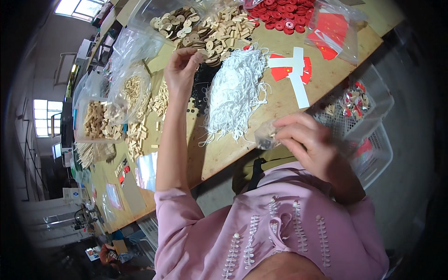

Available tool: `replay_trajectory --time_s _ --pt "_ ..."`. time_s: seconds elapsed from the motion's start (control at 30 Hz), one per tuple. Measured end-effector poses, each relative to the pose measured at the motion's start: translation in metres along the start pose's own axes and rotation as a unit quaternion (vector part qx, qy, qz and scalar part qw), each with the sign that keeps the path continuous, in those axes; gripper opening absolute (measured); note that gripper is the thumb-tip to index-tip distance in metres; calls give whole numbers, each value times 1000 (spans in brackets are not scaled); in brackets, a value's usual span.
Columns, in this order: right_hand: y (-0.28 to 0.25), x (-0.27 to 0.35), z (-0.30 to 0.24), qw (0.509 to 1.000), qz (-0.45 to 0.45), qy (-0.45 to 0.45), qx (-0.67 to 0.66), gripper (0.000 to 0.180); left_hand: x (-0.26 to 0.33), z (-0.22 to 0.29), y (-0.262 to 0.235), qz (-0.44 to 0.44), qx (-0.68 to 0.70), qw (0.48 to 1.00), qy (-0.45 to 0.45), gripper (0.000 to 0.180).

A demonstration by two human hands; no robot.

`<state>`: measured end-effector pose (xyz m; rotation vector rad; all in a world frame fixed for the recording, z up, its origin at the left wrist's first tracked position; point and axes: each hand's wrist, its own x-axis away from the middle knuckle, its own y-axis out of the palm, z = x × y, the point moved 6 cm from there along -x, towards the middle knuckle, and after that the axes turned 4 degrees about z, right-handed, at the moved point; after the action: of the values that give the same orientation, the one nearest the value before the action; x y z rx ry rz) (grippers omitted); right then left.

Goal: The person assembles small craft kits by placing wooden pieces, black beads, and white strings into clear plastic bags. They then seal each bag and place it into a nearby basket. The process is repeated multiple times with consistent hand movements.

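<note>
White cords [237, 91] lie heaped between the left hand [181, 70] and red flags [281, 74].

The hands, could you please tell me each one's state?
Left hand: curled by wooden discs; grip unclear.
Right hand: closed, holding a clear plastic bag.

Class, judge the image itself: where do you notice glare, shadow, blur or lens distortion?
Head view: windows at left blown out white; head view: clear plastic sleeves on the table catch glare, dark shadow beside the left forearm; head view: right hand slightly blurred, straight edges bending toward the black rim.
</note>
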<state>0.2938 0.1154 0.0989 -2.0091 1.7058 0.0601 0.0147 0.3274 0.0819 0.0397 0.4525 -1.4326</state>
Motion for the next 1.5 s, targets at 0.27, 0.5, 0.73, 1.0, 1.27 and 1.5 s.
replay_trajectory --time_s 0.27,0.5,0.73,1.0,1.27,1.5 --pt "-4 -29 -13 998 -5 -61 4 14 134 140 67 -214 -106 943 231 10" --pt "-14 -18 -2 1000 -4 -30 0 10 54 83 72 -160 -106 975 109 11" --pt "-16 -13 4 999 -24 -23 -21 13 -77 -27 87 -94 -467 853 214 17" --pt "-24 -15 15 999 -11 -34 -22 13 -99 -42 96 -158 -392 880 216 16" --pt "-18 -21 22 999 -17 -41 -27 12 -94 -37 104 -186 -565 793 131 27" --pt "-20 -14 20 999 -14 -40 -23 13 -97 -42 97 -168 -459 869 76 35"
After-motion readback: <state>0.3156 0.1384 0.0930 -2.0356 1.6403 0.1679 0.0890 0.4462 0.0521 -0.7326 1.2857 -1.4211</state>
